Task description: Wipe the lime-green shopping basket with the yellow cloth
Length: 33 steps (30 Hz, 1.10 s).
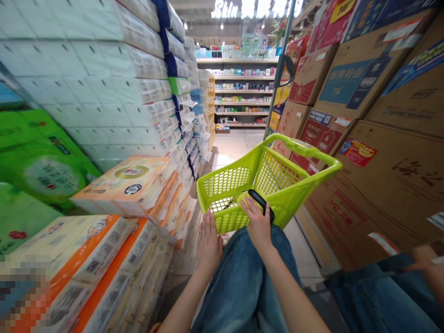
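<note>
Steadying of the yellow-green basket (282, 203) seems to be in hand, its place being just before the knees (241, 254), between stacked tissue packs (128, 180) and cartons (398, 171). Its near rim is touched by the left hand (209, 240), spread flat with nothing gripped. Against a black oblong piece (257, 199) the right hand (259, 225) is laid; whether it is grasped cannot be told. For any push, firm contact from 2 hands would be called for.

Yellow-green basket (268, 172) | perforated, open side up | in aisle (224, 157) | elongated black piece (257, 198) at near end
</note>
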Each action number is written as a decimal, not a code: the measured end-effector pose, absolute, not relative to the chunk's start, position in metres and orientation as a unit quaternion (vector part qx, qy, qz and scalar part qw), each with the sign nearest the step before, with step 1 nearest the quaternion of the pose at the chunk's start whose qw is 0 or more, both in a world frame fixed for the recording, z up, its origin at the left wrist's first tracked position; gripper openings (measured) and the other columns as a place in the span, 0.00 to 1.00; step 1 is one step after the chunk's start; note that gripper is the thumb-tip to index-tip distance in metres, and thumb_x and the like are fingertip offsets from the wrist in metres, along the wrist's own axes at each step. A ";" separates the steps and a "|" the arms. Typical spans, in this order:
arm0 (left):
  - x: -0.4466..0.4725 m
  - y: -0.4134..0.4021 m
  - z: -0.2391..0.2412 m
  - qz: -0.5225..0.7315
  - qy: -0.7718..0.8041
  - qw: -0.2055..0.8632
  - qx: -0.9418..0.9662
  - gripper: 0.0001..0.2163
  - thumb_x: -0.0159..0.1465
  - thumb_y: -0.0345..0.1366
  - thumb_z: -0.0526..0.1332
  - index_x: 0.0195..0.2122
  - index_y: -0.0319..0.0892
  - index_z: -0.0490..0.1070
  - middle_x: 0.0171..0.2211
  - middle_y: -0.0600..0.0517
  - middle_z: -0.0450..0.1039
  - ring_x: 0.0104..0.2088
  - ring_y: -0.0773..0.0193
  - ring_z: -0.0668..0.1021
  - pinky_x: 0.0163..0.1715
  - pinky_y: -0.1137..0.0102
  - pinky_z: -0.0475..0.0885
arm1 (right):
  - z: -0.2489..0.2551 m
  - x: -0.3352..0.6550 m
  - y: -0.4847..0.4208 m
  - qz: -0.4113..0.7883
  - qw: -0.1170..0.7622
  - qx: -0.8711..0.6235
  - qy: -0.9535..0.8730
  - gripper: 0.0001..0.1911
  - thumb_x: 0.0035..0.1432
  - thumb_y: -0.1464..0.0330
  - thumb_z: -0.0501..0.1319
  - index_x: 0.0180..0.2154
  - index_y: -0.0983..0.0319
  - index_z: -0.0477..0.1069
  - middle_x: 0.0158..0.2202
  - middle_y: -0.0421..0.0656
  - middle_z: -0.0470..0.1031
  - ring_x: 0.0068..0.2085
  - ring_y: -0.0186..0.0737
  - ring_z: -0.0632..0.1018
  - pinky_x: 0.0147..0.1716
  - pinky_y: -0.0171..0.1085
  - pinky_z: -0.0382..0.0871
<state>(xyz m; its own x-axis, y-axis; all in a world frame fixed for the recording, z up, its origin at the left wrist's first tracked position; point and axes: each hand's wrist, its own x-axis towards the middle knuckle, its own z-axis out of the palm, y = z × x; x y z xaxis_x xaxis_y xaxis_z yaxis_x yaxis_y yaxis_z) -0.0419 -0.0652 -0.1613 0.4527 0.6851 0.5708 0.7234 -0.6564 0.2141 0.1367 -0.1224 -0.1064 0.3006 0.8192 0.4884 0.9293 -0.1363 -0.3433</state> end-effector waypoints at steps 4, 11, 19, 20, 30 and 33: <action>-0.039 -0.067 -0.160 -0.322 -0.418 0.025 -0.849 0.41 0.63 0.27 0.55 0.71 0.35 0.28 0.70 0.35 0.46 0.70 0.48 0.53 0.65 0.52 0.59 | -0.106 0.143 -0.119 -0.110 0.314 -0.786 -0.521 0.41 0.48 0.85 0.47 0.62 0.55 0.64 0.66 0.42 0.63 0.69 0.39 0.59 0.69 0.56 0.30; -0.039 -0.064 -0.167 -0.319 -0.419 0.062 -0.848 0.39 0.64 0.26 0.52 0.71 0.36 0.28 0.71 0.36 0.47 0.70 0.50 0.52 0.65 0.53 0.60 | -0.122 0.060 -0.093 -0.068 0.329 -0.731 -0.594 0.33 0.58 0.82 0.48 0.63 0.57 0.63 0.67 0.43 0.62 0.69 0.36 0.58 0.69 0.50 0.32; -0.042 -0.065 -0.162 -0.301 -0.418 0.060 -0.855 0.41 0.63 0.28 0.55 0.71 0.34 0.28 0.70 0.34 0.48 0.70 0.49 0.53 0.65 0.53 0.59 | -0.117 0.082 -0.104 -0.060 0.310 -0.668 -0.674 0.33 0.61 0.81 0.48 0.64 0.52 0.61 0.67 0.40 0.63 0.68 0.33 0.58 0.69 0.51 0.23; -0.042 -0.065 -0.161 -0.302 -0.417 0.054 -0.856 0.41 0.63 0.28 0.55 0.71 0.33 0.28 0.70 0.34 0.48 0.70 0.49 0.53 0.65 0.53 0.59 | -0.115 0.095 -0.108 -0.065 0.308 -0.677 -0.666 0.34 0.60 0.82 0.48 0.64 0.52 0.61 0.66 0.40 0.63 0.68 0.33 0.59 0.68 0.51 0.22; -0.037 -0.066 -0.163 -0.329 -0.420 0.029 -0.845 0.41 0.63 0.28 0.55 0.71 0.35 0.29 0.71 0.35 0.46 0.71 0.48 0.51 0.66 0.51 0.58 | -0.122 0.125 -0.112 -0.128 0.337 -0.779 -0.514 0.40 0.54 0.84 0.46 0.66 0.57 0.58 0.68 0.44 0.60 0.70 0.38 0.56 0.69 0.51 0.35; -0.037 -0.065 -0.167 -0.327 -0.417 0.044 -0.847 0.40 0.64 0.29 0.54 0.71 0.35 0.28 0.71 0.36 0.46 0.71 0.49 0.51 0.65 0.52 0.59 | -0.127 0.083 -0.100 -0.094 0.344 -0.756 -0.549 0.35 0.59 0.82 0.46 0.66 0.58 0.57 0.68 0.45 0.59 0.70 0.38 0.55 0.69 0.51 0.35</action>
<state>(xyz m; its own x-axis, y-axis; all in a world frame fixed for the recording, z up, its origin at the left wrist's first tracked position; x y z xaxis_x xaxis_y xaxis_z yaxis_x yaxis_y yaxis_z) -0.0370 -0.0646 -0.1669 0.4378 0.6775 0.5910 0.7348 -0.6484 0.1991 0.0826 -0.1002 -0.1270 0.3787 0.7652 0.5206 0.8951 -0.1599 -0.4161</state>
